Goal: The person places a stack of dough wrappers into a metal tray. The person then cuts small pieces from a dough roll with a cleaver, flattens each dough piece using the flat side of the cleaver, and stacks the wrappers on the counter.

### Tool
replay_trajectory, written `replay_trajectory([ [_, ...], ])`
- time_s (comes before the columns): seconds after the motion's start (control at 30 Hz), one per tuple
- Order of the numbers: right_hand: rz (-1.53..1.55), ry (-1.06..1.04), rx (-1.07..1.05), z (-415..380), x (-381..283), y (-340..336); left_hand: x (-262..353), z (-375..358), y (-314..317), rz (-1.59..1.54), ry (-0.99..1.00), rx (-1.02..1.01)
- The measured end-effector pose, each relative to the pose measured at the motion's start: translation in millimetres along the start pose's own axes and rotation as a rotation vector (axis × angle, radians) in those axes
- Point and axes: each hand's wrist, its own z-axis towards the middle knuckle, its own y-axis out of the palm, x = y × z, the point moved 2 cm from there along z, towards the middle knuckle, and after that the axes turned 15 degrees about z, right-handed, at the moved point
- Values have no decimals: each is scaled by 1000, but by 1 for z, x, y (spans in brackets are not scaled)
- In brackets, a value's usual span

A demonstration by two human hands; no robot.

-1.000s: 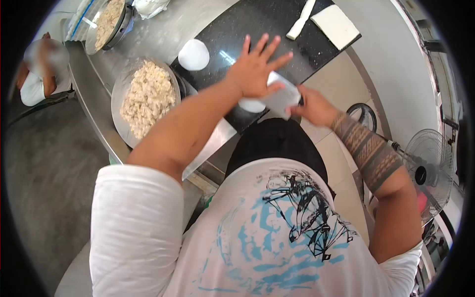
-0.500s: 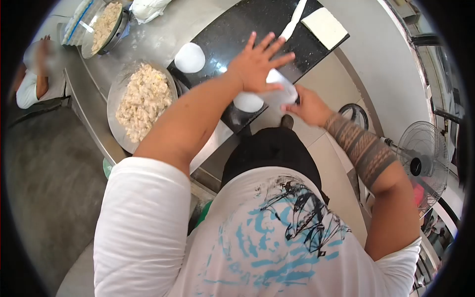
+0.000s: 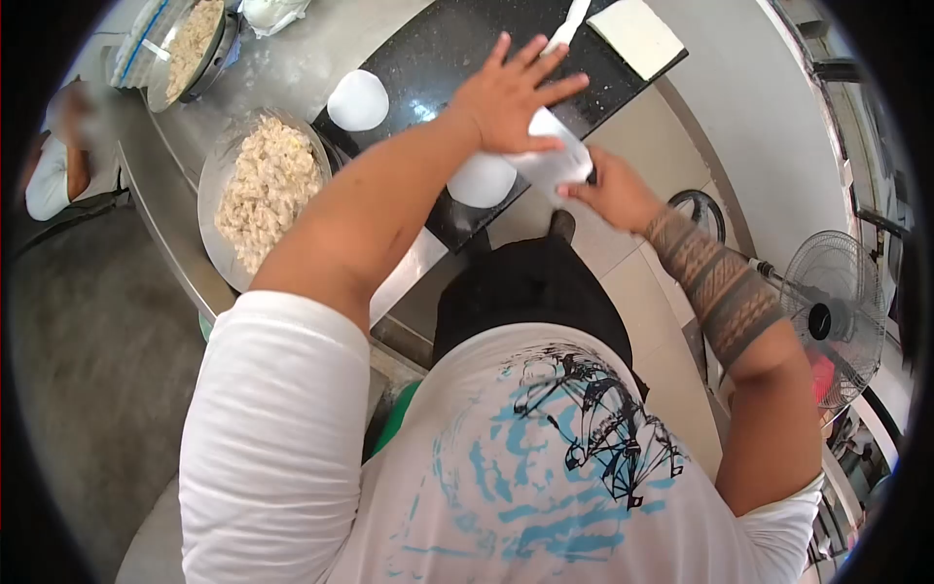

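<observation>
My right hand (image 3: 618,193) is closed around the dark handle end of a cleaver (image 3: 562,156) with a broad, shiny blade. My left hand (image 3: 511,102) reaches over the blade with fingers spread, its thumb and palm edge at the metal; the palm's contact is hidden. Beside the blade, at the near edge of a black board (image 3: 443,54), lies a thin round white dough wrapper (image 3: 483,182). Another white wrapper (image 3: 358,100) lies farther left on the board. Anything under the blade is hidden.
A bowl of chunky pale filling (image 3: 268,190) stands left of the board, and a second bowl (image 3: 195,54) sits behind it. A white spatula-like tool (image 3: 566,27) and a folded white cloth (image 3: 637,39) lie at the far edge. A fan (image 3: 832,316) stands right; another person (image 3: 63,161) is far left.
The view has shifted slightly. The blade and the near wrapper show more clearly from under my left hand, which stays spread over the cleaver. My right hand keeps its grip.
</observation>
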Motion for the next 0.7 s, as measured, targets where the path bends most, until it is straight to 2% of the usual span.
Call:
replay_trajectory([
  [0.03, -63, -93, 13, 7, -6, -7, -11, 5, 2, 24, -23, 25],
  [0.07, -76, -47, 11, 4, -19, -6, -19, 4, -5, 16, -36, 86],
  [0.13, -103, 44, 8, -2, -41, 4, -21, -4, -20, -45, 24, 76],
  [0.23, 137, -62, -21, -39, -20, 48, -4, -41, -27, -179, 74, 57],
  [0.3, 129, 66, -38, -64, -3, 70, 28, -56, -25, -228, 153, -138],
  [0.33, 249, 84, -4, -67, 17, 74, 28, -47, -23, -196, 135, -97],
  [0.53, -145, -41, -3, 1, -26, -1, -13, -3, -3, -12, -34, 75],
  [0.67, -141, 32, 13, 2, -48, 13, -30, -13, -16, -77, 11, 107],
  [0.7, 66, -17, -16, -7, -36, 31, -28, -29, -24, -115, 14, 85],
])
